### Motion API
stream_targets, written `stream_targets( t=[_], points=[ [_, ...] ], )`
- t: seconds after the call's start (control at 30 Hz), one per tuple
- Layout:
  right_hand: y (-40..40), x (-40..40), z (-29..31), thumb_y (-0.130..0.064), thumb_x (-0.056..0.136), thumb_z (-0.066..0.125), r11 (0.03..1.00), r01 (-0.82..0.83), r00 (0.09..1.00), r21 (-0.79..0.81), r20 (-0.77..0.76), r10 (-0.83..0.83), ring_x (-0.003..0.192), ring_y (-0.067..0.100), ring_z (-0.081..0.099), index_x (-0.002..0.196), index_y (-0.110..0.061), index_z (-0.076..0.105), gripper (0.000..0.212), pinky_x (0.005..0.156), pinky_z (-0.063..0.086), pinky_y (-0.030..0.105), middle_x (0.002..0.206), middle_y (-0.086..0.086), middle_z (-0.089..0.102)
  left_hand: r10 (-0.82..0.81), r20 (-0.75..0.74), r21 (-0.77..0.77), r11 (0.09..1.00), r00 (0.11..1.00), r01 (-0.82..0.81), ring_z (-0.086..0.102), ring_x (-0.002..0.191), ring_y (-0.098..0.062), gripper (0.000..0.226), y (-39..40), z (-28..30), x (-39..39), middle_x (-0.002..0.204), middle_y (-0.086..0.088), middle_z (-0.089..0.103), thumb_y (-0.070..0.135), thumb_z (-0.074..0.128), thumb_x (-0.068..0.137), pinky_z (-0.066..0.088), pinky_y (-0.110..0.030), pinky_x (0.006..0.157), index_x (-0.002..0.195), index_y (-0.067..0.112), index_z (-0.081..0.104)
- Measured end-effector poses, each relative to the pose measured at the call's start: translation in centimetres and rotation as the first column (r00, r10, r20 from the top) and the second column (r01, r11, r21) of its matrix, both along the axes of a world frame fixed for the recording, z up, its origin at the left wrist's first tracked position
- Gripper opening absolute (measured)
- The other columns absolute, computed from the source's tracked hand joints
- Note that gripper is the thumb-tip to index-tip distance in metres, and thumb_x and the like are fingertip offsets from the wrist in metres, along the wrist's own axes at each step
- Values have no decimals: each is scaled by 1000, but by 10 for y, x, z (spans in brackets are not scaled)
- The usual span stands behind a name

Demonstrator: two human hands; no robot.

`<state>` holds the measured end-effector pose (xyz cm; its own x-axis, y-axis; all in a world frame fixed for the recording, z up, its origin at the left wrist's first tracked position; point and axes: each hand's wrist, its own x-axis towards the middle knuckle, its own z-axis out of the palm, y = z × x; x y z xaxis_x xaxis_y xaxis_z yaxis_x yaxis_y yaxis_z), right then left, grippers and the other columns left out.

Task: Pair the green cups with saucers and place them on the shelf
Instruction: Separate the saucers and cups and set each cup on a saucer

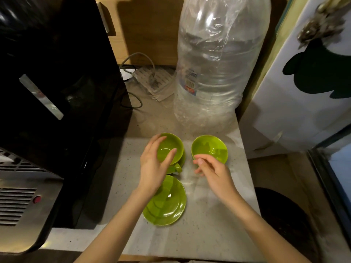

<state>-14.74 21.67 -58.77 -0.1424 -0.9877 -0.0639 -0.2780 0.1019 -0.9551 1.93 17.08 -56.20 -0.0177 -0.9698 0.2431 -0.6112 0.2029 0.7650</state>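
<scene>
Two green cups are seen on the pale bench [209,224], both empty. The left cup [171,149] is gripped at its rim by the left hand [153,168] and sits on a green saucer [182,160], of which only an edge shows. The right cup [209,148] stands bare on the bench, with the right hand [210,169] loosely curled at its near rim, holding nothing. A second empty saucer [167,204] lies nearer, partly under the left wrist. A large clear bottle [218,63] stands behind.

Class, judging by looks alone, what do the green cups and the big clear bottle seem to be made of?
Green cups: probably glazed ceramic, possibly glossy plastic; the smooth surface throws sharp highlights. Clear bottle: thin transparent plastic; see-through, ribbed, dented, and wrapped in crinkled clear film.
</scene>
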Motion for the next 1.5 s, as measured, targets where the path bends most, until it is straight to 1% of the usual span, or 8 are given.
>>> stream_targets(
  t=[0.17, 0.33, 0.53, 0.63, 0.83, 1.1, 1.23, 1.5],
  points=[
    [12, -34, 1, -16, 91, 50, 979, 195, 979, -65, -41, -198, 77, -12, 60, 101, -19, 66, 19, 70, 45, 4, 93, -10, 67, -125, -319, 231, 951, 940, 205, 63, 104, -17, 36, -7, 14, -42, 107, -1, 66, 28, 68, 79, 49, -20, 85, 112, 15, 62],
    [20, -49, -22, -9, 90, 52, 962, 273, 959, 2, -81, -272, 82, -2, 58, 111, -5, 60, 23, 70, 41, 0, 105, 10, 61, -401, 21, 259, 887, 916, 382, 31, 137, -21, 98, -23, 0, -70, 146, -12, 36, 35, 85, 54, 22, -24, 109, 137, 12, 37],
    [18, -47, -40, -21, 90, 52, 922, 274, 938, 273, 135, -318, 108, 24, 58, 114, -12, 56, 26, 98, 47, 44, 106, 5, 60, -548, 234, 435, 798, 803, 418, -4, 143, -38, 125, -34, -23, -91, 152, -29, -5, 30, 87, 51, 7, -38, 117, 145, 9, 7],
    [17, -43, -42, -23, 89, 53, 915, 275, 937, 294, 131, -323, 95, 29, 65, 87, -23, 61, 8, 92, 49, 52, 88, 3, 66, -515, 224, 429, 814, 827, 391, 4, 143, -38, 125, -36, -30, -93, 152, -30, 2, 26, 88, 49, 11, -37, 116, 144, 6, 10],
    [19, -45, -41, -35, 78, 59, 918, 286, 934, 276, 133, -331, 87, 33, 67, 68, -23, 64, 16, 88, 51, 53, 77, 7, 70, -470, 179, 340, 854, 864, 394, 30, 135, -35, 120, -34, -31, -89, 145, -22, 29, 23, 91, 41, 23, -30, 110, 139, 1, 26],
    [28, -51, -29, -23, 83, 63, 952, 269, 951, 149, 114, -287, 76, 23, 64, 74, -13, 67, 14, 75, 49, 39, 75, 12, 69, -463, 146, 261, 870, 874, 418, 37, 133, -29, 114, -30, -22, -82, 144, -19, 38, 30, 92, 35, 24, -23, 106, 133, 4, 39],
    [35, -47, -14, -15, 85, 61, 967, 228, 952, 110, 183, -245, 90, 28, 69, 77, -19, 68, 11, 89, 53, 48, 83, 9, 72, -434, 122, 144, 898, 893, 417, 42, 129, -23, 109, -19, -7, -70, 141, -14, 43, 39, 91, 33, 27, -19, 103, 127, 7, 46],
    [54, -23, 15, -20, 82, 65, 992, 125, 974, 33, 186, -129, 86, 32, 68, 73, -24, 70, 12, 88, 52, 51, 84, 15, 73, -335, 61, 17, 942, 940, 335, 45, 123, -15, 111, 15, 19, -31, 136, -7, 48, 59, 80, 32, 25, -7, 98, 127, 12, 45]
  ],
)
